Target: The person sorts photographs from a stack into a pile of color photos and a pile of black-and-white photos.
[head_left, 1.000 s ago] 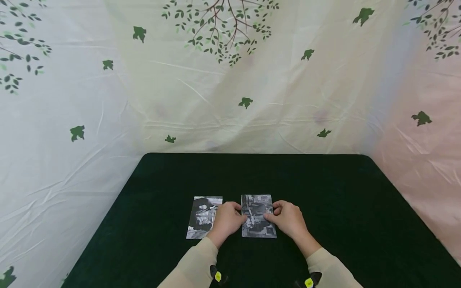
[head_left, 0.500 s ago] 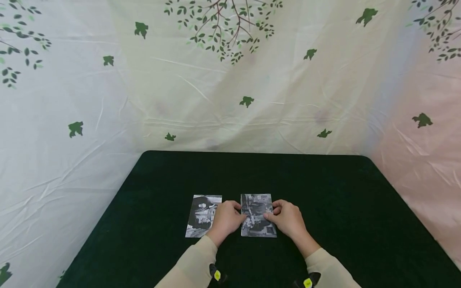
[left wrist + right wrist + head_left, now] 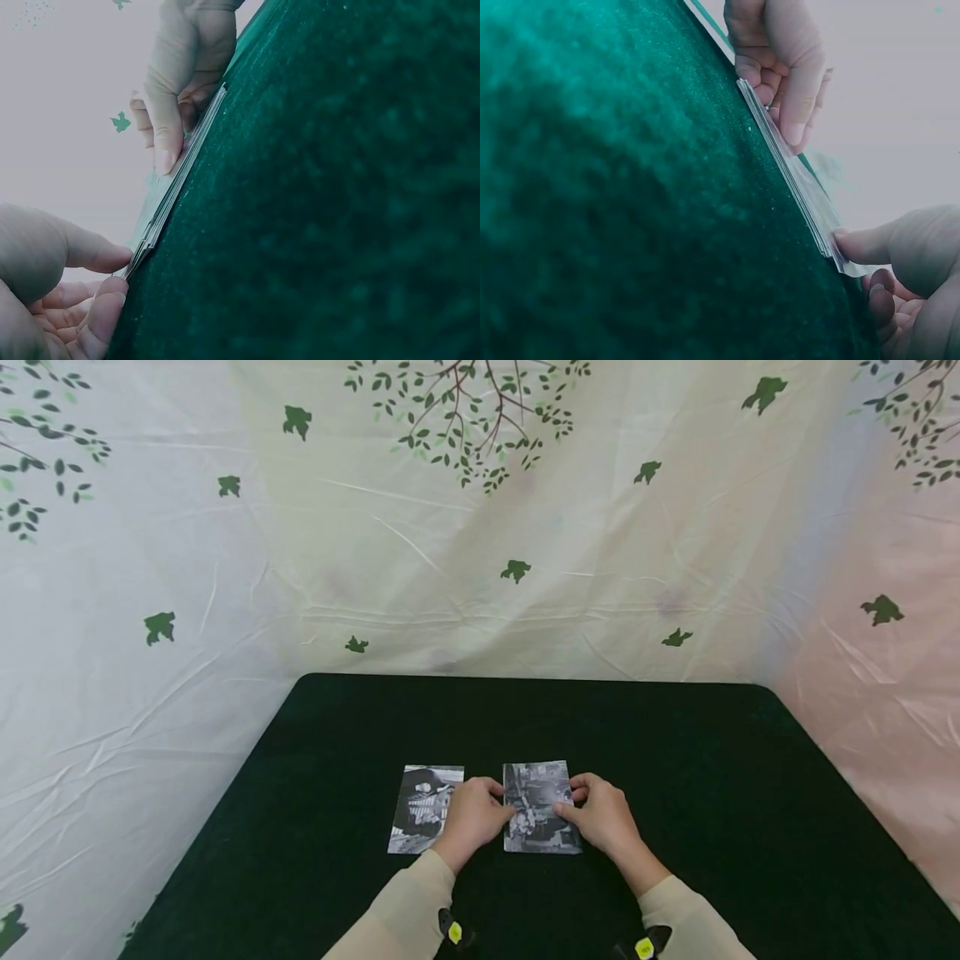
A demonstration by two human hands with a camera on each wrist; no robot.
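A stack of black-and-white picture cards (image 3: 540,818) lies on the dark green table between both hands. My left hand (image 3: 476,814) grips the stack's left edge, thumb on top and fingers at the side, as the left wrist view of the thumb and fingers (image 3: 97,259) shows. At the opposite edge, my right hand (image 3: 602,814) pinches the top card (image 3: 817,199) between thumb and fingers. That card juts out past the stack's right side in the right wrist view. A second picture card (image 3: 412,814) lies flat to the left, partly hidden behind my left hand.
The green cloth-covered table (image 3: 675,735) stretches around the cards, with rounded far corners. Behind it hangs a pale curtain (image 3: 450,543) printed with leaves and branches. Dark bands with yellow tags (image 3: 455,932) sit at both sleeves.
My right hand has shifted slightly right, and the top card has slid and turned a little with it. The left hand keeps its place at the stack, and the card at left stays put.
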